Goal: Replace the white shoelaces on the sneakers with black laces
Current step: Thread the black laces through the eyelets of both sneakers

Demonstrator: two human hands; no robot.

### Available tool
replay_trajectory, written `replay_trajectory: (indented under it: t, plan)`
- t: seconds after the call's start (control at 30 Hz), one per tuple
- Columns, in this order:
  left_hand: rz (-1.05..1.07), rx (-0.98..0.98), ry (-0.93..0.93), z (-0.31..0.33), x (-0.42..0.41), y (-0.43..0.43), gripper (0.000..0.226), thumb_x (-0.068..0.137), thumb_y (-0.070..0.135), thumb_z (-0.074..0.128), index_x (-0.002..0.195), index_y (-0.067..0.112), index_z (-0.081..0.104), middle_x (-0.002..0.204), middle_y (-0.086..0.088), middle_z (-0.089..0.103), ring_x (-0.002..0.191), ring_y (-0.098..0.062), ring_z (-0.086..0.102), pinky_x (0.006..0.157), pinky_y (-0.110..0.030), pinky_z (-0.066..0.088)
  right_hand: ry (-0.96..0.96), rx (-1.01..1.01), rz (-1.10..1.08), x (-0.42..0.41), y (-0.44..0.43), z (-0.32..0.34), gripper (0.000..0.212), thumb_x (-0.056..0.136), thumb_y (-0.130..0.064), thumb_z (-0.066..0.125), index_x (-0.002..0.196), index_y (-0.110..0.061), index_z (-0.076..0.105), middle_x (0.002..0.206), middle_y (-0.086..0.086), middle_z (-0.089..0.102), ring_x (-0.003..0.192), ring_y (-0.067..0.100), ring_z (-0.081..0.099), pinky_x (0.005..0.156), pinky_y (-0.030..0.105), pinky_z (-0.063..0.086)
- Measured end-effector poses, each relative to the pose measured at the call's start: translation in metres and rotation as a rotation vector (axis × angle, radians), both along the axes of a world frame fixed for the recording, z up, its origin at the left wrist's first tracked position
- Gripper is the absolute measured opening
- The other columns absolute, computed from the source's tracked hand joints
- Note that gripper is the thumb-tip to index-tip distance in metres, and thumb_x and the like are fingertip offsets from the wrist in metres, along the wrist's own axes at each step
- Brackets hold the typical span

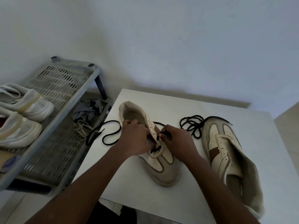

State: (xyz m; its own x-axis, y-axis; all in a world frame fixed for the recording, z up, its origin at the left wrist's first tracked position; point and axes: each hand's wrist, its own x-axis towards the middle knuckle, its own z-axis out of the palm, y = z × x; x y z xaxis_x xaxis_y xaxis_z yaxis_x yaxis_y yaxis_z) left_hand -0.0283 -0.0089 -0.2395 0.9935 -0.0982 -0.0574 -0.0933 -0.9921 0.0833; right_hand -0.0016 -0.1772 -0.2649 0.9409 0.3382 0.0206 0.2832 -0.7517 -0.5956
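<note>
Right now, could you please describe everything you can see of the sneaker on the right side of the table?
The right sneaker is cream with grey-beige panels and a brown patch. Its eyelets are empty, its collar sagging open. It lies on the white table, toe pointing away, a black lace coiled against its toe.

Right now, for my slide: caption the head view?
Left hand holds a cream sneaker while right hand threads a black lace, on a white table.
</note>
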Motion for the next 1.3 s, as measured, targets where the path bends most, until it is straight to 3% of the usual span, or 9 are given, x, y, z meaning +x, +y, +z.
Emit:
replay_trajectory:
  t: [0.2, 0.37, 0.6, 0.73, 0.97, 1.03, 1.13, 1.23, 1.3]
  plan:
    - [-0.022, 0.009, 0.032, 0.0, -0.001, -0.005, 0.029, 0.075, 0.056, 0.064, 0.089, 0.032, 0.071, 0.101, 0.013, 0.063, 0.112, -0.013, 0.044, 0.1, -0.038, 0.023, -0.026, -0.033, -0.021, 0.001, 0.0, -0.001, 0.016, 0.096, -0.033, 0.054, 0.098, -0.021, 0.064, 0.075, -0.004, 0.063, 0.07, 0.013, 0.057, 0.062, 0.028, 0.045]
    - [-0.018, -0.045, 0.077, 0.005, 0.004, 0.002, 0.02, 0.079, 0.045, 0.063, 0.082, 0.028, 0.071, 0.083, 0.014, 0.06, 0.104, -0.01, 0.05, 0.099, -0.035, 0.023, 0.06, 0.023, -0.035, 0.005, -0.007, -0.006, 0.013, 0.095, -0.03, 0.055, 0.096, -0.02, 0.065, 0.079, -0.005, 0.068, 0.072, 0.011, 0.061, 0.062, 0.025, 0.046]
    - [-0.032, -0.045, 0.065, 0.001, 0.002, -0.002, 0.018, 0.081, 0.04, 0.056, 0.081, 0.028, 0.07, 0.09, 0.01, 0.064, 0.1, -0.011, 0.052, 0.1, -0.038, 0.023, 0.096, 0.075, -0.051, 0.007, -0.004, -0.005, 0.013, 0.094, -0.032, 0.058, 0.093, -0.023, 0.067, 0.078, -0.011, 0.065, 0.072, 0.003, 0.058, 0.061, 0.02, 0.044]
    - [0.036, -0.202, 0.055, 0.001, 0.002, -0.005, 0.017, 0.074, 0.042, 0.066, 0.078, 0.028, 0.074, 0.074, 0.009, 0.067, 0.089, -0.007, 0.056, 0.095, -0.036, 0.022, 0.115, 0.086, -0.055, 0.007, -0.006, -0.004, 0.011, 0.091, -0.035, 0.062, 0.09, -0.025, 0.066, 0.075, -0.014, 0.062, 0.072, 0.002, 0.057, 0.06, 0.02, 0.044]
    - [0.053, -0.349, 0.168, 0.004, 0.006, 0.005, 0.011, 0.079, 0.032, 0.069, 0.088, 0.029, 0.074, 0.085, 0.01, 0.071, 0.096, -0.006, 0.058, 0.095, -0.035, 0.023, 0.178, 0.01, -0.004, 0.016, -0.027, 0.018, 0.013, 0.086, -0.037, 0.069, 0.09, -0.025, 0.067, 0.077, -0.012, 0.062, 0.07, -0.001, 0.057, 0.058, 0.018, 0.041]
    - [0.039, -0.417, 0.194, 0.003, 0.006, 0.01, 0.017, 0.077, 0.034, 0.065, 0.089, 0.028, 0.075, 0.085, 0.009, 0.072, 0.092, -0.006, 0.06, 0.099, -0.038, 0.032, 0.178, 0.14, -0.042, 0.018, -0.033, 0.031, 0.009, 0.084, -0.033, 0.072, 0.086, -0.024, 0.068, 0.072, -0.008, 0.065, 0.061, -0.002, 0.057, 0.056, 0.014, 0.039]
    - [0.063, -0.583, 0.068, 0.003, 0.006, 0.014, 0.018, 0.077, 0.034, 0.062, 0.077, 0.021, 0.073, 0.074, 0.005, 0.071, 0.076, -0.01, 0.065, 0.081, -0.038, 0.052, 0.252, 0.694, -0.121, 0.016, -0.037, 0.058, 0.003, 0.083, -0.019, 0.073, 0.084, -0.019, 0.071, 0.07, 0.015, 0.062, 0.057, 0.017, 0.046, 0.054, 0.02, 0.038]
    - [0.061, -0.839, -0.165, 0.014, 0.004, 0.009, 0.006, 0.085, 0.017, 0.067, 0.083, 0.021, 0.07, 0.075, 0.007, 0.069, 0.074, -0.009, 0.065, 0.073, -0.026, 0.051, 0.317, 1.073, -0.026, 0.01, -0.031, 0.084, 0.007, 0.08, -0.018, 0.07, 0.087, -0.017, 0.072, 0.068, 0.0, 0.06, 0.052, 0.012, 0.034, 0.05, 0.019, 0.031]
    - [-0.06, -1.072, -0.132, 0.024, 0.0, 0.0, 0.023, 0.082, 0.014, 0.069, 0.104, 0.021, 0.065, 0.09, 0.007, 0.069, 0.087, -0.012, 0.065, 0.08, -0.024, 0.05, 0.367, 1.086, 0.107, 0.002, -0.022, 0.095, 0.013, 0.081, -0.014, 0.071, 0.092, -0.019, 0.074, 0.077, 0.002, 0.066, 0.05, 0.01, 0.036, 0.049, 0.019, 0.033]
